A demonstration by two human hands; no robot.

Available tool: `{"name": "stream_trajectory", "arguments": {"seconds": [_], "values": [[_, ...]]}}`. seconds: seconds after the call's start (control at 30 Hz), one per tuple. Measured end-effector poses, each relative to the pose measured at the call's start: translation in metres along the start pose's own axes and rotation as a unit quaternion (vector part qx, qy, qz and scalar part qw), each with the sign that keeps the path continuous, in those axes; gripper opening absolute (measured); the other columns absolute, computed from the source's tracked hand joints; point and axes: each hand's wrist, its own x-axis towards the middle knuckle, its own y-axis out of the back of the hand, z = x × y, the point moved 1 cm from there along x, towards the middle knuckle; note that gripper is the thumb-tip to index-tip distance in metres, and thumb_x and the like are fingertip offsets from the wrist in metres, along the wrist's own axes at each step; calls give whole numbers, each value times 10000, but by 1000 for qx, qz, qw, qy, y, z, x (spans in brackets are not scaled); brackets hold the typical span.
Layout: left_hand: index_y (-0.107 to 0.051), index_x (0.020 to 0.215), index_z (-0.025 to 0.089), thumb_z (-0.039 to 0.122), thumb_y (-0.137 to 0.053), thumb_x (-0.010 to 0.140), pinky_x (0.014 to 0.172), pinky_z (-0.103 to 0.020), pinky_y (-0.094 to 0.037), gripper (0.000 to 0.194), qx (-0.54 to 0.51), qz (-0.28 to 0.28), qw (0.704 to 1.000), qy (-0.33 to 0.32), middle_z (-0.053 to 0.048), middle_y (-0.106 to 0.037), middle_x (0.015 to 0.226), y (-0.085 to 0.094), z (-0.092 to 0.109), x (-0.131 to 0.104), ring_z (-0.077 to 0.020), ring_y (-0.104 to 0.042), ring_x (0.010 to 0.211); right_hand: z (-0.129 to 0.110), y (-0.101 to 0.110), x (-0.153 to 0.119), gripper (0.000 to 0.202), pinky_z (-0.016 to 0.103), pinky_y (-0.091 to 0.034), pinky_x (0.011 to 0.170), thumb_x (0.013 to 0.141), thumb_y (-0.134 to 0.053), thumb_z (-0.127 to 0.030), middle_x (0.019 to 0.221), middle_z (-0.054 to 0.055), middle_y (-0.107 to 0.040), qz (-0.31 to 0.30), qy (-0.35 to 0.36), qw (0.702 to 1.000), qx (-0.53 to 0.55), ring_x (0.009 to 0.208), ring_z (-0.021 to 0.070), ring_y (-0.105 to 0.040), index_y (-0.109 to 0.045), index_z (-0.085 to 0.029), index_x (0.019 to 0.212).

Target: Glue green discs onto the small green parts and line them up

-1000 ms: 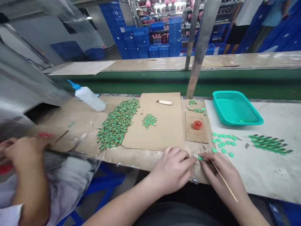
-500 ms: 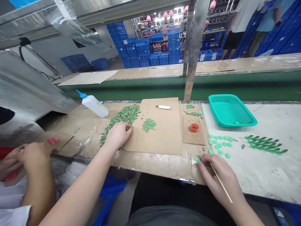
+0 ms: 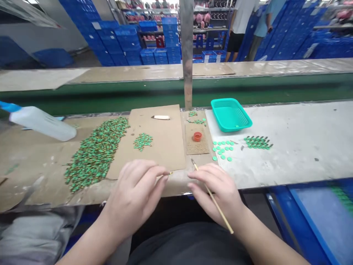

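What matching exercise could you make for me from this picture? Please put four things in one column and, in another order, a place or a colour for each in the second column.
Things
1. paintbrush
2. small cup
3. squeeze bottle
4. basket

Places and colours
A. whitish, with a blue tip
B. teal, beyond the loose green discs
C. held in the person's right hand
D. orange-red, on the brown pad

Right pairs: 1-C, 2-D, 3-A, 4-B
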Motion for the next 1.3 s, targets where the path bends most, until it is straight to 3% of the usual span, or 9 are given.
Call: {"name": "stream_trajectory", "arguments": {"seconds": [0.27,0.37,0.5,0.73,0.83,0.93,1.0,1.13,1.3], "values": [[-691,1178,242,139,-611,1149,903,-349,-530,133,-65,-26,997,-36,-35,-757,1067,-7,37,17,-207,-694,970,-8,6,3,130,360,-644,785,1129,-703,-137,947,66,-820,-14,16,1000,-16,834,207,-714,-807,-216,1130],[-717,1261,287,199,-651,1146,870,-294,-597,159,-184,-24,982,38,-14,-771,1076,-17,35,11,-175,-745,968,-9,7,-3,108,340,-629,748,1084,-745,-181,900,40,-819,5,-140,986,86,801,197,-740,-810,-232,1014],[-766,1266,350,211,-716,1110,786,-238,-652,215,-328,-6,938,113,33,-806,1012,-35,36,1,-142,-781,877,-7,4,-12,160,271,-569,664,997,-851,-325,807,3,-789,-8,-424,850,313,728,157,-699,-794,-221,889],[-873,1158,374,215,-777,1086,702,-217,-685,199,-414,32,890,189,26,-840,978,-62,59,-14,-135,-805,782,-9,2,-24,419,254,-569,689,769,-1088,-483,735,-19,-762,-35,-537,713,450,692,129,-667,-775,-207,803],[-890,1098,368,311,-791,1101,605,-207,-656,113,-450,35,859,243,22,-821,932,-71,64,-20,-122,-758,683,-9,2,-38,335,265,-605,695,878,-1018,-470,804,7,-820,-22,-524,746,409,744,155,-746,-809,-208,880],[-898,1001,351,440,-843,1071,640,-220,-680,126,-408,40,863,295,15,-841,900,-78,53,-16,-134,-767,693,4,16,-46,100,336,-715,818,1047,-823,-292,1016,51,-919,-2,-390,888,244,913,212,-868,-872,-234,1112],[-904,963,339,530,-871,1035,674,-229,-695,207,-359,22,875,323,12,-862,873,-83,39,-5,-150,-793,712,18,31,-45,358,433,-746,1043,1090,-649,-124,1270,85,-930,-6,-245,964,98,1168,249,-894,-846,-258,1357],[-916,987,326,553,-826,1039,823,-288,-722,249,-326,-61,906,262,-14,-908,1009,-101,17,26,-195,-851,889,43,54,-31,540,494,-704,1228,1134,-520,-63,1536,118,-847,-22,-150,988,-36,1418,250,-827,-717,-248,1601],[-907,1012,327,426,-784,1066,890,-317,-708,167,-327,-65,917,218,3,-900,1038,-124,15,38,-193,-840,949,49,59,-11,308,364,-757,1017,1127,-595,-76,1150,15,-926,21,-140,989,-40,1086,194,-899,-822,-263,1218]]}}
